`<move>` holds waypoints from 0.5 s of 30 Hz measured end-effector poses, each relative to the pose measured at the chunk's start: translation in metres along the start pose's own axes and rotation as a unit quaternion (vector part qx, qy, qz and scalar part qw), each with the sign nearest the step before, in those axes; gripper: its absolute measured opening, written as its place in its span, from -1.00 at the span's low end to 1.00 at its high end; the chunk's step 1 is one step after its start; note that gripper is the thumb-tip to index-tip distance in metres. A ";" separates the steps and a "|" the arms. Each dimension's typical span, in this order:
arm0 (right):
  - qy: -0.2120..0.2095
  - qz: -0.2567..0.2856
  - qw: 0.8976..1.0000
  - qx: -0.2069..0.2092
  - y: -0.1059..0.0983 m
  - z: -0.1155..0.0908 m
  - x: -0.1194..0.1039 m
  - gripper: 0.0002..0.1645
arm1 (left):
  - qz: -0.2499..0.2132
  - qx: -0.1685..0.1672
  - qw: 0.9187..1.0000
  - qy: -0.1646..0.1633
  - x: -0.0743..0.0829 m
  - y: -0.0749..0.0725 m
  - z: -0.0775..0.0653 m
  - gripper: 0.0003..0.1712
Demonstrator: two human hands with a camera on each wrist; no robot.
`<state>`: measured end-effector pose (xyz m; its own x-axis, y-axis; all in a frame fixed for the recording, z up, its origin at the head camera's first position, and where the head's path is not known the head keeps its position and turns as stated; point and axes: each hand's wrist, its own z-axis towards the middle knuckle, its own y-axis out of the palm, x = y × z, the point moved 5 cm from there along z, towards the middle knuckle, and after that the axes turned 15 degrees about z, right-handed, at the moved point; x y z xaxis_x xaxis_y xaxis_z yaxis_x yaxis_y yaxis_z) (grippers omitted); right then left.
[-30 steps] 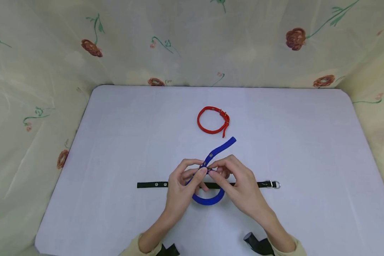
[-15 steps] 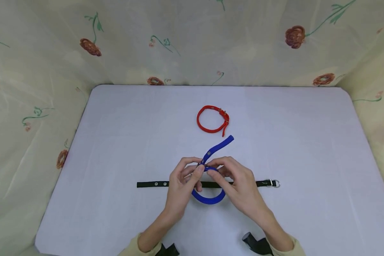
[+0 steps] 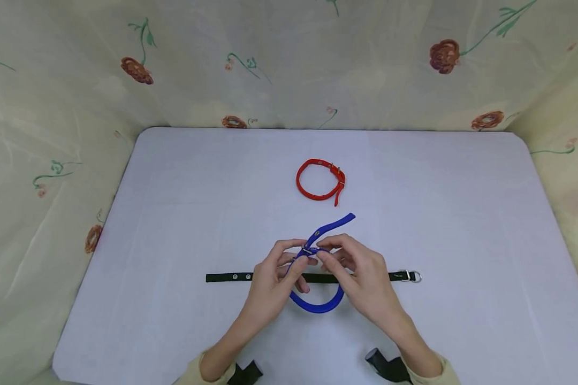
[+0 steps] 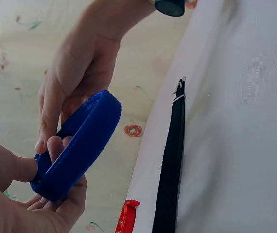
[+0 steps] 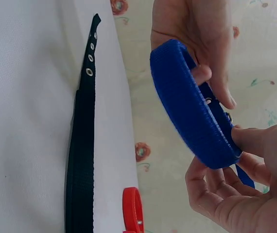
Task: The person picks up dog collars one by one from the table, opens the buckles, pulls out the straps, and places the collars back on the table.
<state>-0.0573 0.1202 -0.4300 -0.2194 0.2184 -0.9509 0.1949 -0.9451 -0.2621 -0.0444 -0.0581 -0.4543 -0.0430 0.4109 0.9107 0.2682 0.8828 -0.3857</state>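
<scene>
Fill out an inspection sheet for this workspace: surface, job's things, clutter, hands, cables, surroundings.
Surface: white tabletop; black collar lying straight, red collar beyond it, buckled in a ring.
Job's things: blue collar, looped, held above the tabletop, loose end pointing forward.
Clutter: dark gear beside both sleeves.
Hands: left hand and right hand both pinch the blue collar.
Cables: nothing seen.
Surroundings: floral cloth behind and at both sides.
</scene>
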 end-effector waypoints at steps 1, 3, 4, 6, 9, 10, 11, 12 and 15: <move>0.001 -0.003 1.000 0.002 0.000 0.000 0.000 -0.76 | 0.001 -0.004 1.000 -0.002 0.000 0.000 0.000 -0.54; 0.001 -0.008 1.000 0.007 -0.001 0.000 0.000 -0.75 | 0.006 -0.008 1.000 -0.005 -0.001 -0.001 0.000 -0.53; 0.001 -0.008 1.000 0.010 -0.002 0.000 0.001 -0.75 | 0.008 -0.008 1.000 -0.008 -0.001 -0.002 0.000 -0.52; 0.000 -0.008 1.000 0.019 -0.004 0.000 0.001 -0.74 | 0.010 -0.006 1.000 -0.014 -0.002 -0.002 0.001 -0.51; -0.006 -0.001 0.999 0.041 -0.007 0.001 0.001 -0.77 | 0.003 -0.003 1.000 -0.022 -0.003 -0.002 0.001 -0.53; -0.009 0.000 0.999 0.048 -0.008 0.001 0.001 -0.78 | -0.001 -0.003 1.000 -0.024 -0.003 -0.002 0.001 -0.53; -0.011 0.003 0.998 0.055 -0.009 0.001 0.001 -0.79 | -0.005 -0.003 1.000 -0.027 -0.004 -0.002 0.000 -0.55; -0.013 0.005 0.998 0.061 -0.010 0.001 0.001 -0.80 | -0.008 -0.005 1.000 -0.030 -0.005 -0.001 -0.001 -0.57; -0.016 0.009 0.997 0.071 -0.014 0.002 0.001 -0.83 | -0.016 -0.021 0.999 -0.028 -0.007 0.002 0.000 -0.60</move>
<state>-0.0620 0.1335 -0.4265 -0.2485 0.1947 -0.9489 0.0619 -0.9744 -0.2161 -0.0432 -0.0597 -0.4613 -0.1060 0.3963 0.9120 0.3069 0.8854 -0.3491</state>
